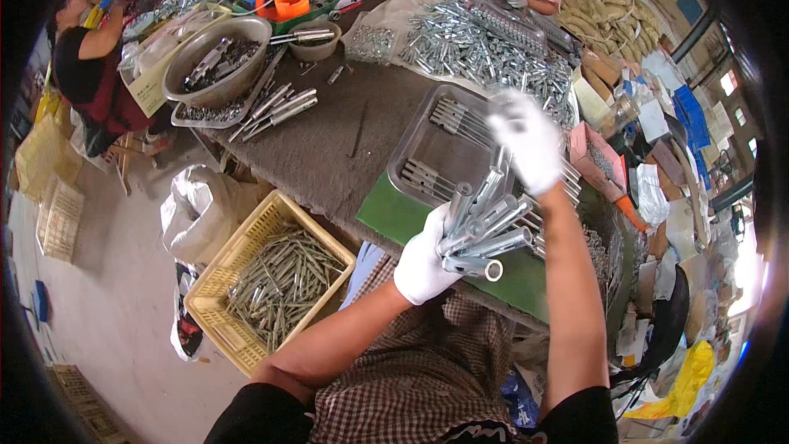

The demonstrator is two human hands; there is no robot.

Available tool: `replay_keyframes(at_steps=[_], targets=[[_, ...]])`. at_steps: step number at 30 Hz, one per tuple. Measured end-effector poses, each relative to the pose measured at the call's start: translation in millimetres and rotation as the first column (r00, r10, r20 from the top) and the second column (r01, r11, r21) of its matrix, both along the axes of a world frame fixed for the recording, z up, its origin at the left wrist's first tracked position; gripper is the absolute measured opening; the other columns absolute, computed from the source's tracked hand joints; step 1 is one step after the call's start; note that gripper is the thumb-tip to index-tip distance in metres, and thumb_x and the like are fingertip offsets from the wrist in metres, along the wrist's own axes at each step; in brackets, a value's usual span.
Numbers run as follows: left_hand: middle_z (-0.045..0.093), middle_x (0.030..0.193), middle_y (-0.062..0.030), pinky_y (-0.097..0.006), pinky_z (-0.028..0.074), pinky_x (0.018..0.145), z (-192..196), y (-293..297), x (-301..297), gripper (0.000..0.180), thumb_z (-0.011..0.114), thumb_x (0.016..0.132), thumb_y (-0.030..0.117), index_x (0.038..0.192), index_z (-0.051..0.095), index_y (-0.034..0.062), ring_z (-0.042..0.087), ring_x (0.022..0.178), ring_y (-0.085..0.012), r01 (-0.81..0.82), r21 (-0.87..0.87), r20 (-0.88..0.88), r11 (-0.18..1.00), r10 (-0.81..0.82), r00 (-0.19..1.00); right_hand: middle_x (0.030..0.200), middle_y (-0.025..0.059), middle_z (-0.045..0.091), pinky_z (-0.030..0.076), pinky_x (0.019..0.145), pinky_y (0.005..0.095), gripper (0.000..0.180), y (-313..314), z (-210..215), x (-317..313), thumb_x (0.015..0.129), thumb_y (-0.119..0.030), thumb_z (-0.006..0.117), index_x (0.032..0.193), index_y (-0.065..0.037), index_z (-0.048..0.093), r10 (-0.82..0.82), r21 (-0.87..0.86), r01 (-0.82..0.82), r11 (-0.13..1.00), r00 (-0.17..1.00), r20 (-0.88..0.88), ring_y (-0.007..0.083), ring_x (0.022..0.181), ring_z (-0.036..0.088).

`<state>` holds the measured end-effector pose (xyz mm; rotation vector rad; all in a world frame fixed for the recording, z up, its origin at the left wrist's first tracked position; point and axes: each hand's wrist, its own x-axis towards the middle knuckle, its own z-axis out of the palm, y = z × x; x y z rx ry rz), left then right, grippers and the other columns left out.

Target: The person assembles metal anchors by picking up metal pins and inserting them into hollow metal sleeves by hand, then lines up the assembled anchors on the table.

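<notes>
My left hand (pixel 423 265), in a white glove, is closed round a bunch of several shiny metal tubes (pixel 486 234). Their open ends point up and to the right. Also white-gloved, my right hand (pixel 530 141) is smeared by motion above the right side of a metal tray (pixel 402 150); whether it holds anything does not show. Inside the tray lie two groups of slim metal rods with thicker ends (pixel 460 119). More rods (pixel 569 177) lie beyond the tray's right side, partly hidden by my right arm. A green board (pixel 386 212) is under the tray.
A yellow crate (pixel 335 256) of metal rods stands below the table's left edge. Finished-looking tubes (pixel 275 111) and a bowl of small parts (pixel 256 30) sit left on the table. Loose metal tubes (pixel 468 37) pile up behind; a pink box (pixel 590 156) stands right. Two people work nearby.
</notes>
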<state>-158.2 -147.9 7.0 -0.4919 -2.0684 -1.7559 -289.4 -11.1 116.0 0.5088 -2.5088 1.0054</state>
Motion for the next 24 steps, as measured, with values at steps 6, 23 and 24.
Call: replay_keyframes(at_steps=[6,23,24], targets=[[0.060,0.108,-0.0147,-0.033,0.050,0.079,-3.0,-0.5,2.1,0.077,0.077,0.071,0.021,0.131,0.032,0.0054,0.064,0.093,-0.0285,-0.022,0.050,0.047,0.998,0.020,0.999,0.088,0.0134,0.060,0.046,0.057,0.0221,0.036,16.6,75.7,109.7,0.081,-0.005,0.051,0.116,0.004,0.053,0.035,-0.393,-0.150,0.907,0.957,-0.287,0.0114,0.065,0.055],[0.053,0.119,-0.0135,-0.034,0.039,0.097,0.1,-1.6,3.4,0.079,0.080,0.069,0.014,0.128,0.029,0.0003,0.053,0.109,-0.0243,0.060,0.042,0.203,0.997,-0.068,0.977,0.078,0.0040,0.063,0.047,0.059,0.0339,0.028,-3.9,40.0,146.7,0.066,-0.009,0.073,0.091,-0.010,0.060,0.266,0.137,-0.241,0.961,0.940,-0.215,0.0217,0.063,0.060],[0.057,0.114,-0.0152,-0.035,0.046,0.086,-11.4,2.5,0.7,0.078,0.079,0.069,0.016,0.129,0.031,0.0017,0.059,0.101,-0.0273,0.035,0.068,0.113,0.997,-0.042,0.993,0.079,0.0040,0.064,0.048,0.059,0.0341,0.030,-4.8,42.5,144.3,0.065,-0.009,0.074,0.092,-0.010,0.061,0.308,0.160,-0.283,0.946,0.938,-0.160,0.0224,0.064,0.060]])
